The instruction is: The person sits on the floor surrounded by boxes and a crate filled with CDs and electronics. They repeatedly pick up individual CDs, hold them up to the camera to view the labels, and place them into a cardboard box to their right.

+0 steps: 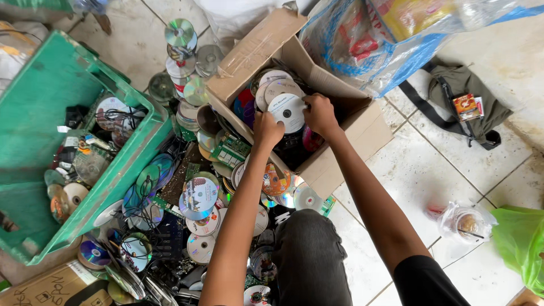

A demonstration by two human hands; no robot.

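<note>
Both my hands reach into an open cardboard box (362, 130) full of discs. My left hand (266, 129) and my right hand (319, 113) grip the two sides of a white disc (288, 112) lying on top of the stack. More white and coloured discs (273, 85) are packed behind it in the box. Loose discs (198, 195) lie heaped on the floor in front of the box, near my left forearm. My knee in grey trousers (309, 255) sits below.
A green plastic crate (39, 107) with discs and circuit scraps stands at left. Stacked discs (181, 56) rise behind the box. A big clear plastic bag (391, 39), a dark green bag (464, 102), a small plastic bag with a cup (464, 224) and a green bag (521, 243) lie on the tiled floor at right.
</note>
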